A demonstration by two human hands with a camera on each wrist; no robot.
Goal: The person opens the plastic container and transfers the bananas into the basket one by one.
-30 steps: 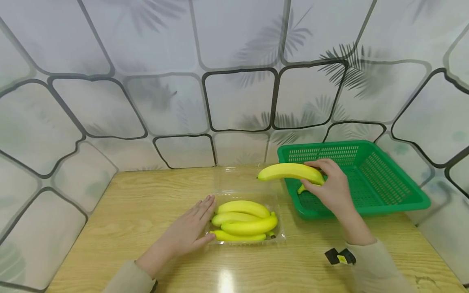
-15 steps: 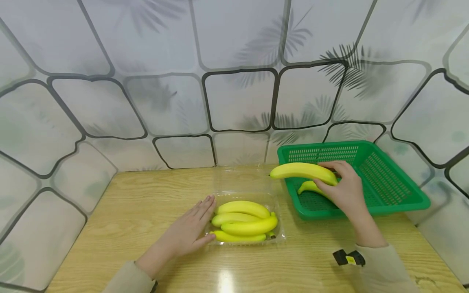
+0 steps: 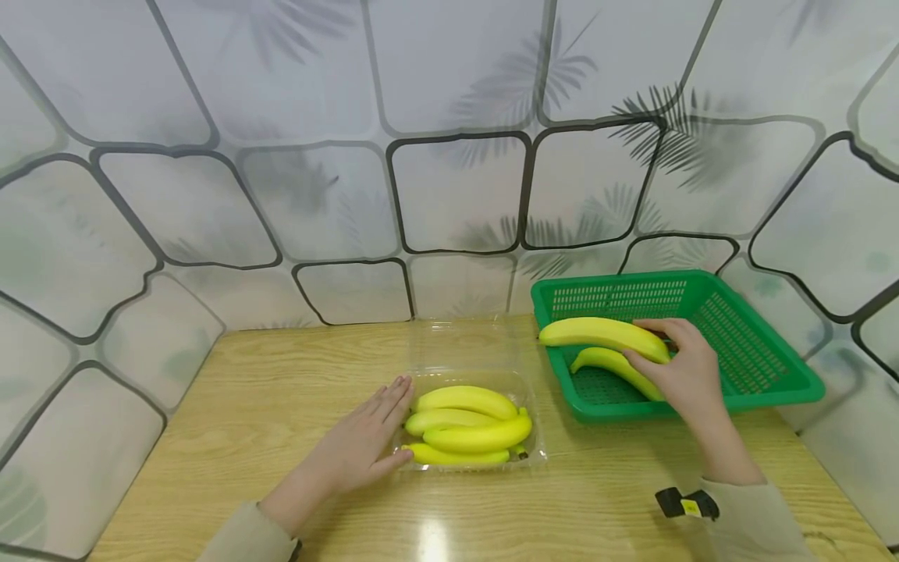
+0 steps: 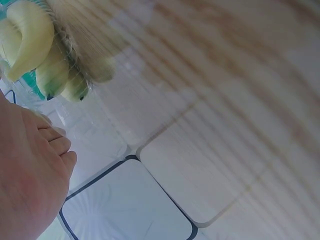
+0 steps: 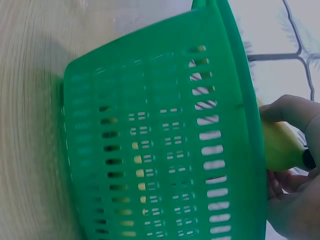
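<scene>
My right hand (image 3: 684, 363) grips a yellow banana (image 3: 597, 332) near one end, over the left part of a green plastic basket (image 3: 765, 343). Below it, a second banana (image 3: 614, 368) lies in the basket, its right end hidden by the hand. The right wrist view shows the held banana (image 5: 281, 145) pinched between thumb and fingers beyond the basket's rim. With fingers straight, my left hand (image 3: 358, 441) rests at the left side of a clear plastic box (image 3: 537, 449). Several bananas (image 3: 477, 433) lie in this box; in the left wrist view some bananas (image 4: 32, 40) show near the fingers.
The box's clear lid (image 3: 460, 343) lies folded back behind it. A wooden table (image 3: 267, 390) carries everything, with a patterned wall (image 3: 460, 187) at the back and sides. A black band with a yellow tag (image 3: 688, 506) sits at the right sleeve.
My right hand has moved right with its banana, from the basket's left edge to over its inside. More of the banana in the basket now shows. The left hand has stayed put.
</scene>
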